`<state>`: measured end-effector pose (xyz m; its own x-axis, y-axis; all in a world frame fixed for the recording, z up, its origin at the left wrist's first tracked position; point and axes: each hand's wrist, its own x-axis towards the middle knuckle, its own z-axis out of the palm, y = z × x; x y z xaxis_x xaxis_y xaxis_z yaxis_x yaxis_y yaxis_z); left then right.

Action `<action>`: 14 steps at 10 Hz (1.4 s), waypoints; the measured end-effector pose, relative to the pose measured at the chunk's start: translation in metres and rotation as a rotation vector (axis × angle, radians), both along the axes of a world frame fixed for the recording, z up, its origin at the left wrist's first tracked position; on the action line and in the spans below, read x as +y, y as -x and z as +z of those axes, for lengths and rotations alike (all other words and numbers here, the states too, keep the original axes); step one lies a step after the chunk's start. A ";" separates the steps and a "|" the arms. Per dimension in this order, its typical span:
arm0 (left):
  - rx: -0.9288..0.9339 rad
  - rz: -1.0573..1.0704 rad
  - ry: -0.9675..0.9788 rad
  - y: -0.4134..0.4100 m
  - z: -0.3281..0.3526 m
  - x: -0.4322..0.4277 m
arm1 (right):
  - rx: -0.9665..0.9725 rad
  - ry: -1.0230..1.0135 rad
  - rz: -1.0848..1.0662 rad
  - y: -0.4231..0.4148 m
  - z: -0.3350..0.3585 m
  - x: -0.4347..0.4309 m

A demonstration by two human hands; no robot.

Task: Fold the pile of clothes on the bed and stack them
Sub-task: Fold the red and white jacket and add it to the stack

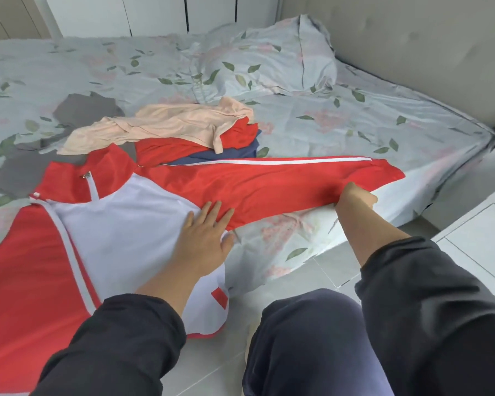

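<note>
L hand (pixel 205 241) flat, fingers straight, presses jacket (pixel 120 232) at the armpit. R hand (pixel 355 197) grips sleeve (pixel 269 181) near the cuff. Jacket lies front-up at the bed's (pixel 355 115) near edge, collar pointing away, hem toward the person. Sleeve's long axis runs L–R, cuff at right. Pile (pixel 183 130) just behind; pillow (pixel 269 61) farthest.

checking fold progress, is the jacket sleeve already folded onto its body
No, the red sleeve lies stretched out sideways, with the right hand gripping its lower edge.
</note>
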<state>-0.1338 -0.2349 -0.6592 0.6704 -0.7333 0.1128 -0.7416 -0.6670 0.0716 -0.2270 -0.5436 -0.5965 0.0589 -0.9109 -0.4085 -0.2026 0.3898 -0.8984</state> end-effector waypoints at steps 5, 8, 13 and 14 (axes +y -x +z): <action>-0.101 -0.070 0.004 0.009 0.012 0.009 | -0.148 0.041 0.264 -0.017 0.055 -0.007; 0.501 0.408 0.856 -0.024 0.066 0.119 | -0.711 0.178 0.809 -0.063 0.131 0.185; 0.960 0.871 0.883 -0.012 0.082 0.245 | 0.683 1.111 1.733 -0.038 -0.026 0.294; 1.056 0.862 0.888 -0.006 0.089 0.238 | 0.694 1.103 1.755 -0.038 -0.017 0.291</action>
<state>-0.1279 0.0032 -0.5706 0.8745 -0.0787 -0.4787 0.4351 -0.3091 0.8457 -0.1886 -0.2525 -0.6135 0.9721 0.0720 -0.2232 0.0224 -0.9759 -0.2170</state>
